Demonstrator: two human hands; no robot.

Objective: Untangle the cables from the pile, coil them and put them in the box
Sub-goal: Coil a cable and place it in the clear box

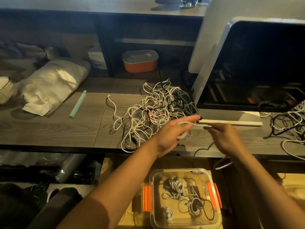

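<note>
White cable (pixel 183 128) looped on left hand (pixel 171 134), held over the desk's near edge, just in front of the pile (pixel 155 106).
Left fingers straight and together, loops wrapped round them; right hand (pixel 222 138) pinches the cable's free run in curled fingers. Pile is white and black leads tangled on grey wood-grain desk (pixel 66 129), against the foot of a dark monitor (pixel 255 71). Clear box (pixel 179 171) with orange latches sits lower, on pale wood, coiled cables inside. Second tangle (pixel 292 123) at desk's far right. Mint strip (pixel 77 104) and plastic-wrapped bundle (pixel 52 85) left; orange tub (pixel 140 61) on shelf behind. Dim warm light.
</note>
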